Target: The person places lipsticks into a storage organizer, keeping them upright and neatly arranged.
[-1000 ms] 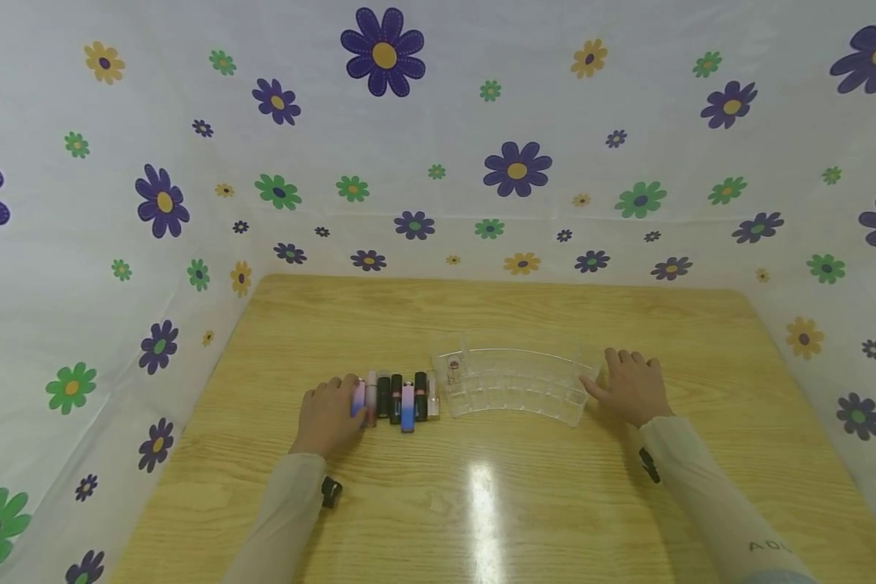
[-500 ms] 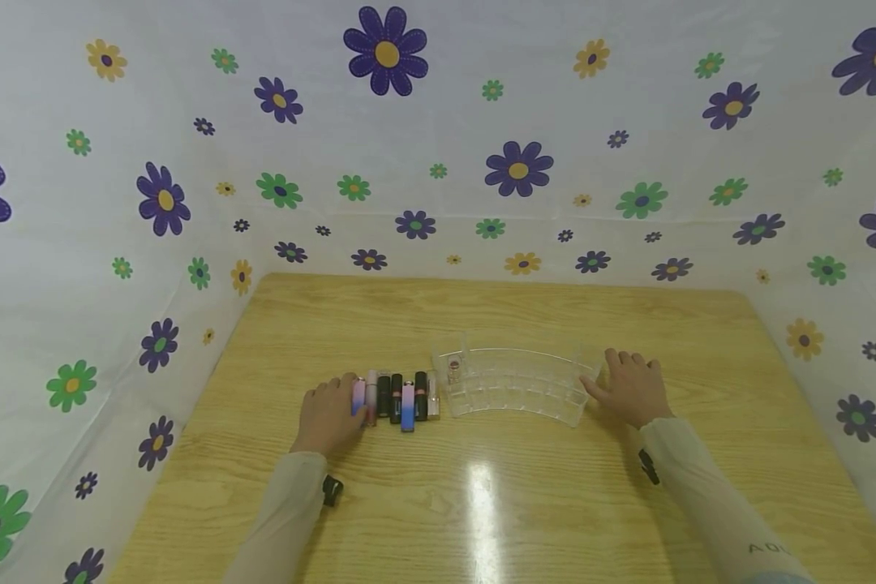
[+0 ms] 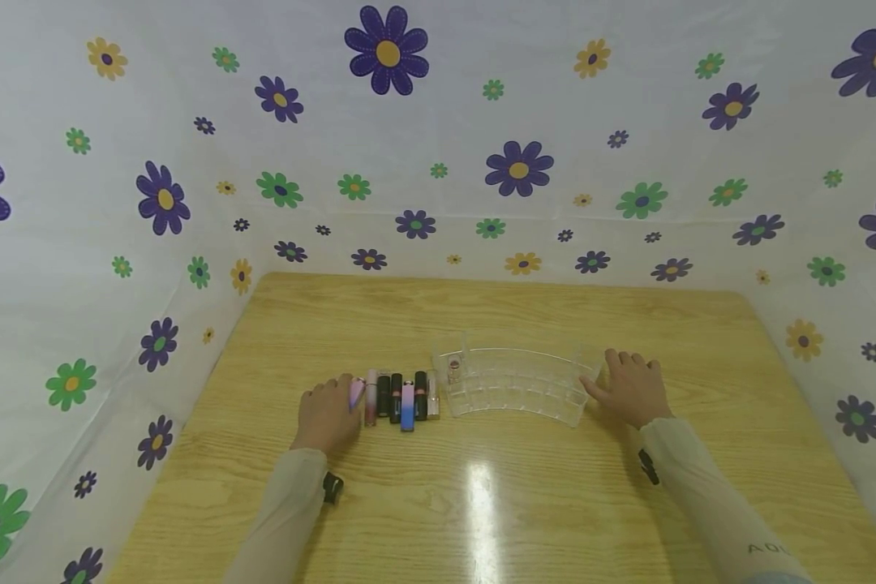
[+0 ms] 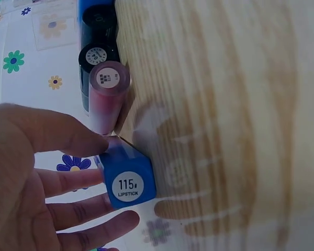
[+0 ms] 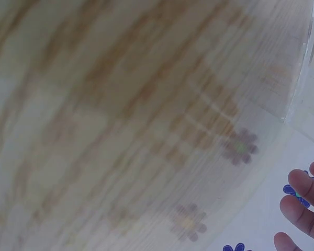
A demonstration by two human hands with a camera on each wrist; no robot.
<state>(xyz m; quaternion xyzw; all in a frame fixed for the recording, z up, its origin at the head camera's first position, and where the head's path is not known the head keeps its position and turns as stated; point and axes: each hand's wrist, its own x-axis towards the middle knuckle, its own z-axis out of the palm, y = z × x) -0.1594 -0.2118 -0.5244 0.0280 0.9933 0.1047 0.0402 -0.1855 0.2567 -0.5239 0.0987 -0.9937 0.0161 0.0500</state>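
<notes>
My left hand point(image 3: 327, 414) pinches a lipstick point(image 3: 356, 392) with a pink-to-blue case between thumb and fingers, at the left end of a row of lip products. In the left wrist view the blue base of that lipstick point(image 4: 127, 183) shows a "115# LIPSTICK" label. Beside it lies a pink lip gloss tube point(image 4: 109, 94); the two are apart at the table end. My right hand point(image 3: 633, 388) rests at the right end of a clear curved organizer point(image 3: 518, 381), thumb near its edge. Its fingers are relaxed, and whether the thumb touches the plastic is unclear.
Dark lipsticks point(image 3: 396, 399), another pink-blue lipstick point(image 3: 407, 407) and a clear-cased one point(image 3: 433, 396) lie side by side left of the organizer. A small item point(image 3: 454, 368) stands in its left back compartment. Flower-printed cloth point(image 3: 518, 170) encloses the wooden table point(image 3: 423, 503).
The pink-blue lipstick at the row's left end has tilted and come away from the lip gloss, drawn slightly left in my left hand. My right hand and the organizer have stayed put.
</notes>
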